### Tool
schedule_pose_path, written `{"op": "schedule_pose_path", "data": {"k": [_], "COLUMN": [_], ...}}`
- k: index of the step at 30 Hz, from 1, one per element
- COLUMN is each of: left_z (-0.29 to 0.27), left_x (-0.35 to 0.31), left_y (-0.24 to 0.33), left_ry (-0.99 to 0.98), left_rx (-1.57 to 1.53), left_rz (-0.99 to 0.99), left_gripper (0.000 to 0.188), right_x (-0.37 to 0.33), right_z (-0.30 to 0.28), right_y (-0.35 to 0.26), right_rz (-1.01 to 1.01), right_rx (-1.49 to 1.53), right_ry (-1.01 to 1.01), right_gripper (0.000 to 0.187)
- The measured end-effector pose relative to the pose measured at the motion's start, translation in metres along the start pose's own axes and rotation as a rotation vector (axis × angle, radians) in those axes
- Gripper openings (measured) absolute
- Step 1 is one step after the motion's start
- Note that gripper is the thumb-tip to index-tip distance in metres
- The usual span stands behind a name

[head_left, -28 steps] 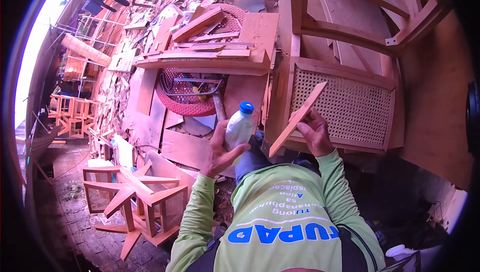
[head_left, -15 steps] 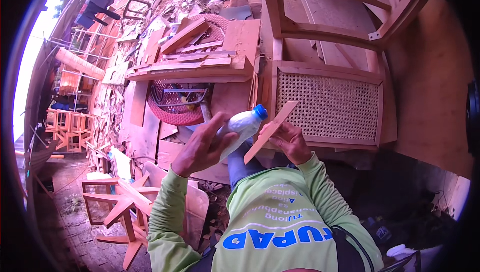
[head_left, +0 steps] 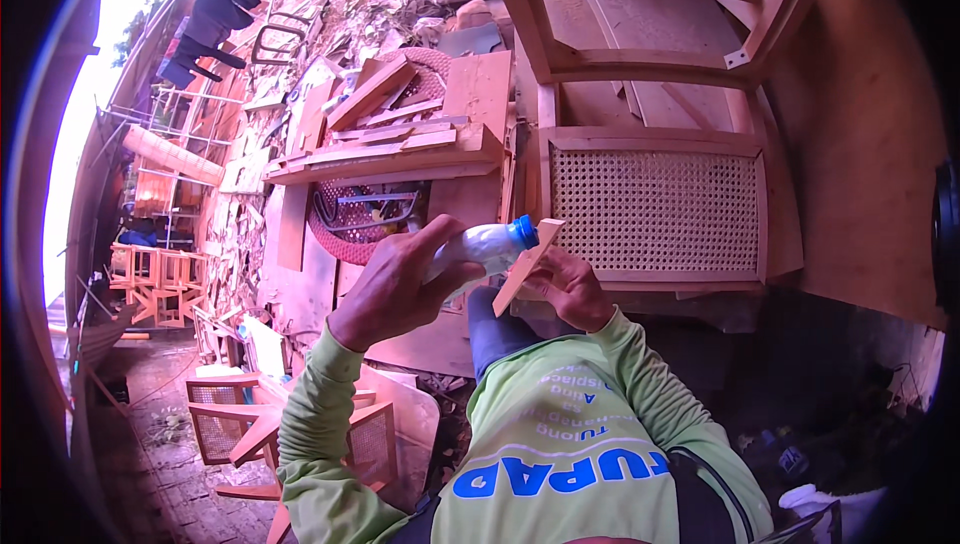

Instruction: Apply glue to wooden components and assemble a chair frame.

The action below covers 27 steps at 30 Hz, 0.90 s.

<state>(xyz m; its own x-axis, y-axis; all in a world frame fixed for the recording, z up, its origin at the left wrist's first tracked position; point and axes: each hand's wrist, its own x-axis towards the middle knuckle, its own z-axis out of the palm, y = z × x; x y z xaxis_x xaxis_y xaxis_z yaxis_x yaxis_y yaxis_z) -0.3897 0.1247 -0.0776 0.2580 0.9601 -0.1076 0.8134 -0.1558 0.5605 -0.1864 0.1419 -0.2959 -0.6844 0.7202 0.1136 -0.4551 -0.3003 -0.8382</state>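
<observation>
My left hand (head_left: 410,279) is wrapped round a plastic bottle (head_left: 482,247) with a blue cap and whitish contents, tipped so the cap points right. In my right hand (head_left: 572,287) is a short flat wood strip (head_left: 525,269), pinched by the fingers and slanting up to the right. The bottle's cap meets the strip's upper part in the picture; whether they touch I cannot tell. Just beyond my right hand stands a wooden chair with a woven cane seat (head_left: 655,212).
Loose wood pieces (head_left: 390,149) lie stacked on a red round woven surface (head_left: 340,234), beside a hacksaw-like frame (head_left: 365,209). At lower left are wooden chair frames (head_left: 260,424). A plywood panel (head_left: 860,144) rises on the right. Scraps cover the ground at far left.
The bottle has come to the right, its cap now at the strip. The strip has turned a little steeper. My view has shifted slightly.
</observation>
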Motion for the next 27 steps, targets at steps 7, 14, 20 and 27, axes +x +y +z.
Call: {"op": "schedule_pose_path", "data": {"k": [7,14,20,27], "left_z": [0.002,0.000,-0.002,0.000], "left_x": [0.005,0.006,0.007,0.006], "left_y": [0.002,0.006,0.008,0.007], "left_ry": [-0.060,-0.044,-0.034,-0.023], "left_rx": [0.025,0.056,0.081,0.134], "left_rz": [-0.061,-0.084,-0.051,-0.036], "left_gripper": [0.029,0.027,0.025,0.024], "right_x": [0.002,0.004,0.004,0.004], "right_z": [-0.002,-0.002,-0.003,-0.003], "right_y": [0.001,0.000,0.003,0.010], "right_rz": [-0.024,-0.015,-0.009,-0.008], "right_rx": [-0.050,-0.118,-0.047,-0.089], "right_ry": [0.015,0.006,0.004,0.003], "right_gripper": [0.032,0.033,0.030,0.032]}}
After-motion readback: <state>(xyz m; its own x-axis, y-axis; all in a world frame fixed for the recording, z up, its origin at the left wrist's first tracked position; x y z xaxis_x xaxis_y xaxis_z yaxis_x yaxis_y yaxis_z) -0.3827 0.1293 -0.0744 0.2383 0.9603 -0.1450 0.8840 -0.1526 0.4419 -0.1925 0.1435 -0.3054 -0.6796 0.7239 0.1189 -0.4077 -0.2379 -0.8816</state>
